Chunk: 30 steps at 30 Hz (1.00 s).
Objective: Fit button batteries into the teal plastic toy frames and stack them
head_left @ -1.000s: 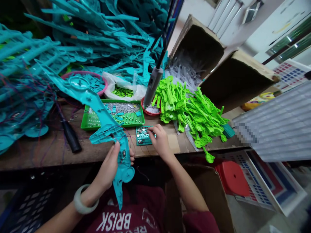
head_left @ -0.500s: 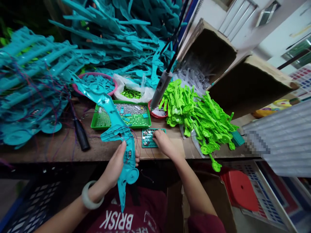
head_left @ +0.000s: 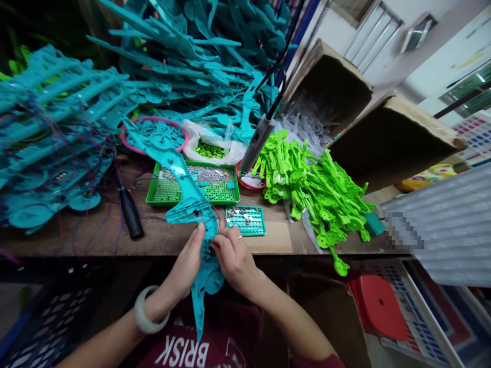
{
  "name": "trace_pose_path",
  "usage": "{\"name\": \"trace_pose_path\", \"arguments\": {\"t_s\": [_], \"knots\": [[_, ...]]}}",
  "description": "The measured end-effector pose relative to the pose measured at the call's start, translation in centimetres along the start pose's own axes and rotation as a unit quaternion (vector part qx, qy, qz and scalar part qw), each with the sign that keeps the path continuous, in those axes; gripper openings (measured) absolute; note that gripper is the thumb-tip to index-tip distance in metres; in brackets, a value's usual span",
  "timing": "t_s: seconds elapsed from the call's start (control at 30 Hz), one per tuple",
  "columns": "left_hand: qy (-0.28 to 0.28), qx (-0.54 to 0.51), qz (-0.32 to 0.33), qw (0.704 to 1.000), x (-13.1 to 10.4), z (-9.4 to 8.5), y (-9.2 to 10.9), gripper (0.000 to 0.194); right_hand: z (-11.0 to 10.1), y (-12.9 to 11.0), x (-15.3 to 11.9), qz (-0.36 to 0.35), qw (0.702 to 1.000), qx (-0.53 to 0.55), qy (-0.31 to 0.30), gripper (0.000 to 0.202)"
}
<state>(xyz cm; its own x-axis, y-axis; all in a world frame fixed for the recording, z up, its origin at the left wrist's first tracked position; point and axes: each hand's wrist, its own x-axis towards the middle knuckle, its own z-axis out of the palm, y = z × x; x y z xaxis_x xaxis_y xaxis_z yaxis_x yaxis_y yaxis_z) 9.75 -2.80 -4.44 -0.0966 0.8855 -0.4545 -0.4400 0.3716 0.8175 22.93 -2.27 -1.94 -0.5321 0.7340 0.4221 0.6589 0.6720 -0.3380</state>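
The right hand [head_left: 235, 258] has left the small teal tray [head_left: 258, 228] and come back toward the body, to the teal plastic part [head_left: 187, 181] in the left hand [head_left: 187, 268]. The hands are now close together at the part's lower half. The left is clamped around its side, thumb on top; the right has its fingers bunched over a small recess there, and whether they pinch anything is too small to tell. The part stands slanted between the hands, its long arm reaching away beyond the left one, its pointed end toward the body. Thin wires [head_left: 219, 217] loop just past the fingertips.

The small teal tray, with silvery discs [head_left: 246, 217] on it, lies on the bench [head_left: 161, 243] just beyond the right hand, a flat cardboard piece [head_left: 270, 240] beside it. Farther ahead of the hands sits a green perforated tray [head_left: 192, 203]; a black handle [head_left: 131, 214] lies left of the left hand.
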Motion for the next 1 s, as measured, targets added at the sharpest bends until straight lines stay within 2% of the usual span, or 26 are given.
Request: {"name": "trace_pose_path", "arguments": {"t_s": [0.07, 0.17, 0.3, 0.4, 0.47, 0.57, 0.6, 0.63, 0.67, 0.73, 0.8, 0.93, 1.0], "knots": [[-0.008, 0.023, 0.005, 1.000, -0.1, 0.1, 0.0, 0.052, -0.1, 0.1, -0.3, 0.007, 1.000, 0.011, 0.000, 0.019], [-0.018, 0.057, 0.014, 0.998, -0.4, 0.2, 0.0, 0.050, -0.8, 0.7, -0.5, 0.010, 0.996, 0.089, -0.014, 0.018], [-0.071, 0.089, 0.051, 0.992, -0.9, 0.2, -0.4, 0.051, -1.7, 1.3, -0.7, 0.028, 0.983, 0.178, -0.030, 0.012], [-0.101, 0.101, 0.055, 0.988, -1.4, -0.1, -0.7, 0.051, -1.8, 1.6, -0.7, 0.072, 0.969, 0.233, -0.034, 0.008], [-0.109, 0.102, 0.046, 0.988, -1.8, -0.5, -0.7, 0.052, -1.6, 1.6, -0.7, 0.140, 0.931, 0.333, -0.051, 0.013], [-0.128, 0.126, 0.053, 0.982, -2.4, -1.2, -0.6, 0.052, -1.3, 1.3, -0.6, 0.254, 0.829, 0.491, -0.084, 0.036], [-0.131, 0.141, 0.062, 0.979, -2.6, -1.4, -0.6, 0.053, -1.4, 1.1, -0.5, 0.278, 0.810, 0.509, -0.085, 0.042], [-0.131, 0.153, 0.068, 0.977, -2.8, -1.5, -0.5, 0.054, -1.5, 0.9, -0.2, 0.293, 0.807, 0.507, -0.076, 0.046], [-0.133, 0.159, 0.065, 0.976, -2.9, -1.6, -0.5, 0.056, -1.8, 0.6, 0.1, 0.301, 0.816, 0.491, -0.055, 0.046], [-0.140, 0.154, 0.037, 0.977, -2.9, -1.7, -0.6, 0.063, -2.6, -0.1, 1.1, 0.302, 0.843, 0.445, 0.000, 0.039], [-0.145, 0.148, 0.010, 0.978, -2.8, -1.5, -0.8, 0.069, -3.3, -0.8, 2.4, 0.287, 0.865, 0.412, 0.018, 0.031], [-0.129, 0.143, 0.018, 0.981, -2.2, -1.3, -0.9, 0.072, -3.5, -1.8, 4.8, 0.229, 0.889, 0.391, -0.066, 0.012], [-0.119, 0.128, 0.011, 0.985, -1.9, -1.5, -0.8, 0.076, -3.2, -1.9, 5.5, 0.212, 0.893, 0.390, -0.079, 0.010]]}}
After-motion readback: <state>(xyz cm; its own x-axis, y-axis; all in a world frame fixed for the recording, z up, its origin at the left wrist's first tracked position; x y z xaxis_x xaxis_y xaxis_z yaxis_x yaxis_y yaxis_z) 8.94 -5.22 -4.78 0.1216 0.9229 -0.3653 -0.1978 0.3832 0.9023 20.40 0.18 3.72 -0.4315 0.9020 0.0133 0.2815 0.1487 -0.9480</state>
